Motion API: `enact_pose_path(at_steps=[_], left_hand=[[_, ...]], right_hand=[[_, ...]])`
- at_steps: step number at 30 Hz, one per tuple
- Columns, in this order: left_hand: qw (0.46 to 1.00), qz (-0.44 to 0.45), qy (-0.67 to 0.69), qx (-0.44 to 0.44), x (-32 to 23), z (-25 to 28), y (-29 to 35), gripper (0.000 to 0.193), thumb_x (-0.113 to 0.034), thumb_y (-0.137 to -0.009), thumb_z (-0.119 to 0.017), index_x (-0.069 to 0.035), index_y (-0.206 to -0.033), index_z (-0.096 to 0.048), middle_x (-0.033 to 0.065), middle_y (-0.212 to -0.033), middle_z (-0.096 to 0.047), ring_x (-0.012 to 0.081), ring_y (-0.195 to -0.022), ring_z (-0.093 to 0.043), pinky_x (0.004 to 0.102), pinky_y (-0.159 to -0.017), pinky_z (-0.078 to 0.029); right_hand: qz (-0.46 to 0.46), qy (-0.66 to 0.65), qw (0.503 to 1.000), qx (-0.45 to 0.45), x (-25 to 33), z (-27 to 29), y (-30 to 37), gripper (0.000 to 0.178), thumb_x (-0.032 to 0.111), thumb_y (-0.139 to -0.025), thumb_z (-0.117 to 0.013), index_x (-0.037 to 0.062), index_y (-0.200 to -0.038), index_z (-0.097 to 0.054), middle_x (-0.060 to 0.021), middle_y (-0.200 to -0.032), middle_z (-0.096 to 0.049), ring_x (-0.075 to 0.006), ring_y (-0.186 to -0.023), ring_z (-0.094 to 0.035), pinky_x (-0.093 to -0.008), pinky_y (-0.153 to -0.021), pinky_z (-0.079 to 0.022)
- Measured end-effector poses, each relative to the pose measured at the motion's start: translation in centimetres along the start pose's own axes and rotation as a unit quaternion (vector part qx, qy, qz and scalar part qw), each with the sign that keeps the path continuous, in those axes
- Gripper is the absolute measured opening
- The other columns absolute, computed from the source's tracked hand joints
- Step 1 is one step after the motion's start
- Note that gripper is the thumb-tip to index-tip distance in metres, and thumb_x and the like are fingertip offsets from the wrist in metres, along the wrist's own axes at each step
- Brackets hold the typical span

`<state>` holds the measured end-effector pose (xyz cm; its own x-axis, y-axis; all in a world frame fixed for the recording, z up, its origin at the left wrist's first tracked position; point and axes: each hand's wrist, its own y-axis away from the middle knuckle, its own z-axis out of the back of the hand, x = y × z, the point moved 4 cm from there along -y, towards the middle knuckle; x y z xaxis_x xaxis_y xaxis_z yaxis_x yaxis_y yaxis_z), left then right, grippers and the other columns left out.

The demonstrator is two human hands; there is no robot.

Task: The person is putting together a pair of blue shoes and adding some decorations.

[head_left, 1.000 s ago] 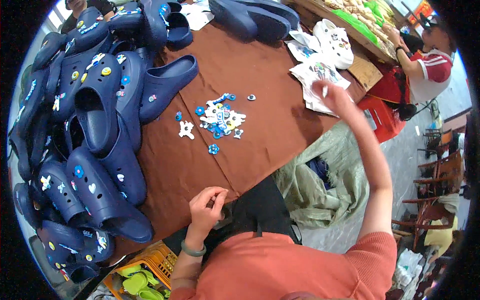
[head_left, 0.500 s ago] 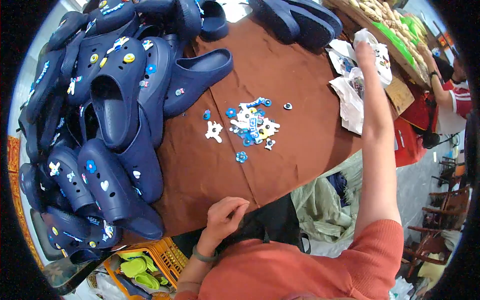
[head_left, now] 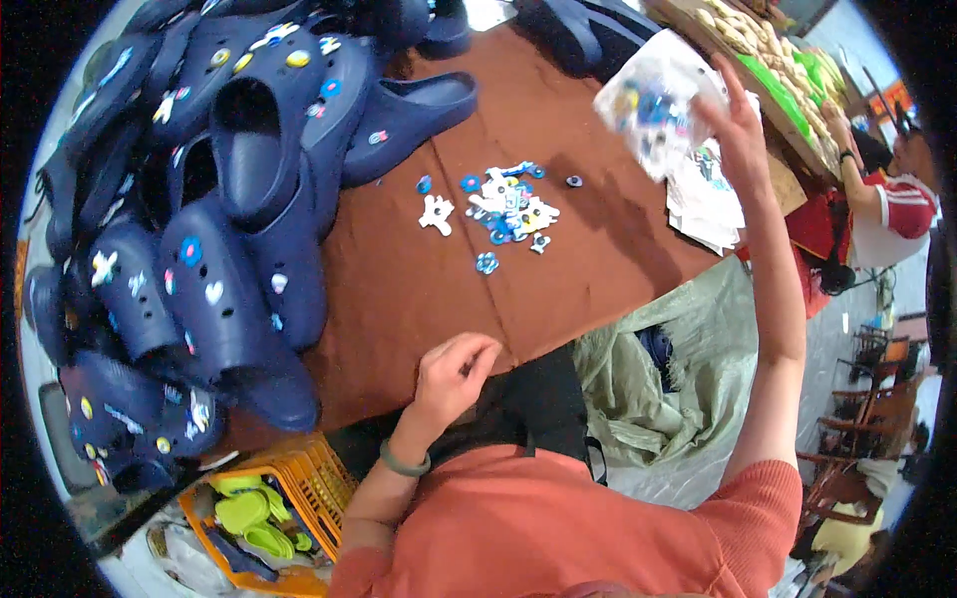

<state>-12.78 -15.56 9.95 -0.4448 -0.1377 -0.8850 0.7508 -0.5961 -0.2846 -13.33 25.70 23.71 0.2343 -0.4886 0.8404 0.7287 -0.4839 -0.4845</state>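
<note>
A clear plastic bag of colourful shoe charms (head_left: 650, 110) is up off the table at the far right, gripped at its right side by my right hand (head_left: 740, 135). Beneath that hand lie white papers (head_left: 703, 204). My left hand (head_left: 454, 381) is curled loosely at the near table edge, with nothing visible in it. A loose pile of charms (head_left: 510, 207), white, blue and yellow, sits mid-table. Around it lie a white figure charm (head_left: 436, 212) and a blue flower charm (head_left: 486, 263). Navy clogs (head_left: 261, 149), many fitted with charms, are heaped along the left.
More navy clogs (head_left: 588, 35) lie at the far edge of the brown-covered table (head_left: 399, 319). An orange crate (head_left: 314, 488) with lime-green clogs stands below left. A pale woven sack (head_left: 678, 389) rests beneath the right edge. Another person's arm (head_left: 862, 184) is at the far right.
My right hand has lifted the bag of charms off the papers and brought it a little left over the table. My left hand stays curled near the edge. The whole view has shifted slightly.
</note>
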Motion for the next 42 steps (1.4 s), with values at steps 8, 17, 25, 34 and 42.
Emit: enact_pose_path(at_steps=[8,17,25,34,42], left_hand=[[0.876,0.228,0.424,0.025,-0.9,0.7,2.8,0.041,-0.012,-0.079,-0.068,0.003,-0.113,-0.052,0.0049,-0.097,-0.060,0.0116,-0.086,-0.057,0.0253,-0.072,-0.047],[0.867,0.187,0.422,-0.189,1.4,10.2,9.2,0.036,-0.004,-0.081,-0.059,0.006,-0.114,-0.051,0.0120,-0.105,-0.060,0.0193,-0.094,-0.060,0.0316,-0.085,-0.046],[0.852,0.180,0.450,-0.200,2.8,10.2,9.8,0.038,-0.006,-0.084,-0.059,0.005,-0.119,-0.048,0.0113,-0.111,-0.058,0.0186,-0.102,-0.057,0.0320,-0.089,-0.044],[0.820,0.196,0.522,-0.126,2.9,10.2,5.4,0.044,-0.001,-0.085,-0.054,0.001,-0.127,-0.040,0.0125,-0.120,-0.053,0.0234,-0.109,-0.053,0.0383,-0.094,-0.042],[0.828,0.169,0.534,-0.030,0.1,9.6,-1.7,0.035,-0.001,-0.078,-0.063,0.006,-0.111,-0.054,0.0099,-0.103,-0.062,0.0167,-0.092,-0.060,0.0295,-0.082,-0.047]], right_hand=[[-0.325,-0.137,0.852,0.387,6.6,-17.7,17.7,0.026,0.012,-0.084,-0.062,0.0003,-0.106,-0.057,-0.0020,-0.089,-0.063,-0.0091,-0.076,-0.060,-0.0268,-0.069,-0.050],[0.365,0.292,0.757,0.456,4.1,-24.2,20.6,0.044,0.039,-0.091,-0.042,0.0164,-0.129,-0.045,-0.0041,-0.140,-0.035,-0.0237,-0.136,-0.019,-0.0532,-0.108,-0.007],[0.379,0.417,0.768,0.305,0.0,-30.2,12.7,0.039,0.037,-0.091,-0.039,0.0160,-0.121,-0.053,-0.0013,-0.131,-0.046,-0.0231,-0.132,-0.027,-0.0560,-0.106,-0.008],[0.216,0.602,0.735,0.226,-5.3,-23.6,8.6,0.038,0.012,-0.081,-0.049,0.0120,-0.119,-0.048,-0.0034,-0.123,-0.051,-0.0200,-0.123,-0.040,-0.0568,-0.101,-0.022],[-0.210,-0.013,0.946,0.247,0.5,-20.5,8.9,0.041,0.037,-0.090,-0.049,0.0023,-0.111,-0.057,-0.0100,-0.111,-0.059,-0.0190,-0.106,-0.053,-0.0381,-0.094,-0.036]])
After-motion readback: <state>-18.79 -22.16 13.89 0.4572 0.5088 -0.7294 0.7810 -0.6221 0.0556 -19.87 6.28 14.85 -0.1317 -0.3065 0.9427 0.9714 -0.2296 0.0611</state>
